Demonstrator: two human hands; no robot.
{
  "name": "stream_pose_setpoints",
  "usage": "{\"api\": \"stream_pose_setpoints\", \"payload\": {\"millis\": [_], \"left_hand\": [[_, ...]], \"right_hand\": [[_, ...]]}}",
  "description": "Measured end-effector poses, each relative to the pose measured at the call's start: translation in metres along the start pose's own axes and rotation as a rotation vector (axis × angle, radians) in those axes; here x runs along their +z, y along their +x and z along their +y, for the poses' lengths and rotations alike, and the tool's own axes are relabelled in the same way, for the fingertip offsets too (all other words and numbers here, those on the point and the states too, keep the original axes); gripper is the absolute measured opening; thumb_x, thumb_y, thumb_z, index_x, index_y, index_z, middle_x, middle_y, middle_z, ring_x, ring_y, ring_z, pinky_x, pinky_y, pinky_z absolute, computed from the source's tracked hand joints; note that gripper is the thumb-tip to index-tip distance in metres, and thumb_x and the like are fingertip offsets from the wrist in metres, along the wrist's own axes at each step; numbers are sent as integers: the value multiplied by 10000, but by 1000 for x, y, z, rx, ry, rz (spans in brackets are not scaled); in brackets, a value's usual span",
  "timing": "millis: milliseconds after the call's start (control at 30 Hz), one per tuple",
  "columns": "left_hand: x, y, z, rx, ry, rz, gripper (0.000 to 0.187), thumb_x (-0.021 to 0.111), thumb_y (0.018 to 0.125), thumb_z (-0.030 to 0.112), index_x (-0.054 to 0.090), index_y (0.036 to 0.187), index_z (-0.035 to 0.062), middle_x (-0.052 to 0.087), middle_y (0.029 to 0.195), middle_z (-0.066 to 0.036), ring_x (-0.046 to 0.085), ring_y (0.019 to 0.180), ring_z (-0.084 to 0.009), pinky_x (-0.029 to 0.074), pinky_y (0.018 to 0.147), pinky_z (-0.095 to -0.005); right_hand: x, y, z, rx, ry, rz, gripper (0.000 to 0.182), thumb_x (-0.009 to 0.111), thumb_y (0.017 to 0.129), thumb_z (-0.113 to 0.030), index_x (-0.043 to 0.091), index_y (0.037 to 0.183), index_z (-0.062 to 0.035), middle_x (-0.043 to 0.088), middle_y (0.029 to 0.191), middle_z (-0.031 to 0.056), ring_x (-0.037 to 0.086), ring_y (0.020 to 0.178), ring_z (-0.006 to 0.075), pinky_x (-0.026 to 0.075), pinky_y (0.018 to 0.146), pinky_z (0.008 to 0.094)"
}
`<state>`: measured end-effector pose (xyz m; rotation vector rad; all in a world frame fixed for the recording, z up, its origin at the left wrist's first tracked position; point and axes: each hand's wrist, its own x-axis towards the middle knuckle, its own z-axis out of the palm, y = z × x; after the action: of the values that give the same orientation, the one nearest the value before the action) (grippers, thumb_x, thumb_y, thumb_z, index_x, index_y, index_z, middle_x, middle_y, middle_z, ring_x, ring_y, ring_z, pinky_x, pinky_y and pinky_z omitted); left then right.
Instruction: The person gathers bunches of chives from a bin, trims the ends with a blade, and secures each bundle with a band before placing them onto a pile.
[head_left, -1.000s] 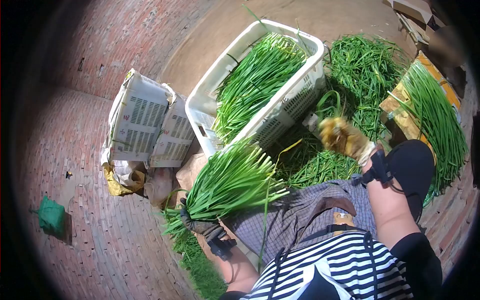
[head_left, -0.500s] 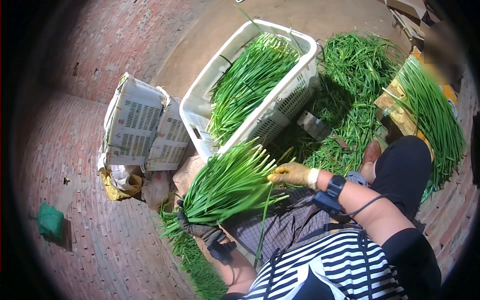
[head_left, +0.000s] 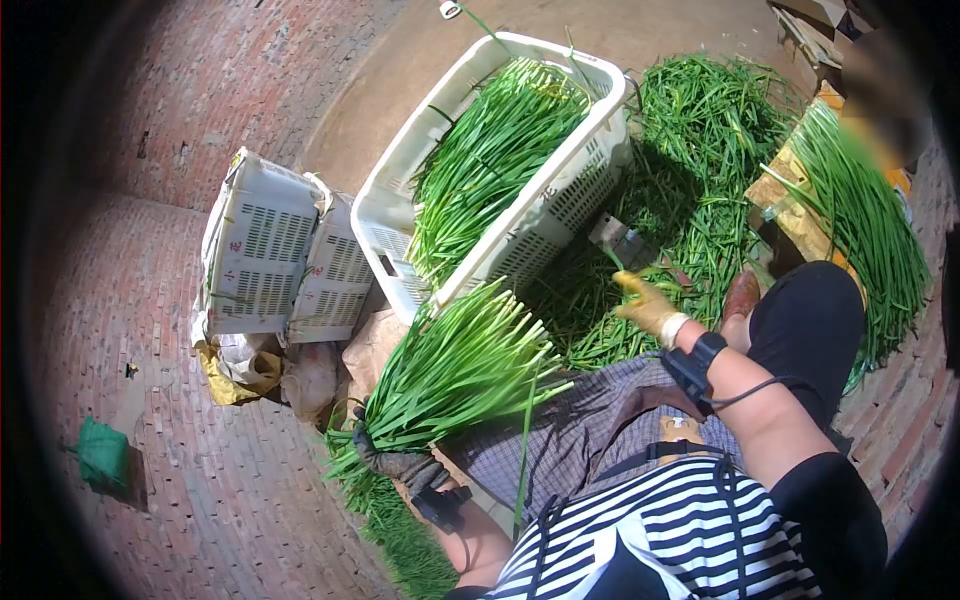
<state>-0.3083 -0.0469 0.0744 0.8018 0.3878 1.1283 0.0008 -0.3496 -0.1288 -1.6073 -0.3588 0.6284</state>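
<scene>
My left hand (head_left: 395, 455), in a dark glove, is closed around the leafy end of a big bunch of chives (head_left: 455, 370). The pale stem ends fan out to the right over my lap. In a yellowish glove, my right hand (head_left: 648, 308) is away from the bunch, over the heap of loose green leaves (head_left: 700, 150). Its fingers are apart, and a thin green blade shows just beyond the fingertips. One long loose leaf (head_left: 527, 450) hangs down from the bunch in front of my lap.
A white plastic crate (head_left: 365, 215) with chives lying in it stands ahead. Two more white crates (head_left: 265, 240) stand at the left by a brick surface. More chives (head_left: 870, 220) lie on a cardboard box at the right. A green bundle (head_left: 103, 453) is at the far left.
My right hand has moved from the stem ends rightward and up to the leaf heap, its fingers now spread. My left hand keeps its hold on the bunch.
</scene>
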Motion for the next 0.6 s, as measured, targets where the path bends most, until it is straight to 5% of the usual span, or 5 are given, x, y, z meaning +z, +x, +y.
{"api": "stream_pose_setpoints", "payload": {"millis": [33,133,233,433,600], "left_hand": [[-3,1,-2,1,-42,31,460,482,904,245,536,1293,5,552,1308,-178,550,1168,-296,405,1029,-470],[-3,2,-6,27,-35,87,464,485,901,249,538,1291,4,554,1305,-176,550,1167,-295,404,1029,-469],[9,-5,-3,10,59,34,463,498,894,251,544,1284,5,560,1297,-172,550,1165,-291,405,1027,-467],[22,-11,-9,-35,-109,-18,440,512,892,241,563,1262,9,579,1268,-177,566,1143,-297,424,1006,-478],[33,-18,-13,-20,-52,30,424,503,900,231,570,1256,11,587,1238,-220,582,1119,-316,433,996,-503]], "right_hand": [[9,-3,-18,-123,-33,-218,506,643,874,-236,508,1337,-82,481,1390,97,606,998,196,475,930,314],[42,-23,-80,327,325,-647,608,602,865,-547,543,1321,-149,552,1296,64,616,963,145,518,768,305],[72,-23,-88,166,-8,-609,555,588,824,-627,707,1036,-128,702,919,54,641,789,206,495,642,332],[66,-38,-105,-290,-448,-296,403,577,859,-460,700,908,-79,671,826,151,640,818,339,494,741,397],[40,-15,-50,66,-90,-60,217,657,840,-274,713,881,-69,696,855,112,659,811,210,502,730,328]]}}
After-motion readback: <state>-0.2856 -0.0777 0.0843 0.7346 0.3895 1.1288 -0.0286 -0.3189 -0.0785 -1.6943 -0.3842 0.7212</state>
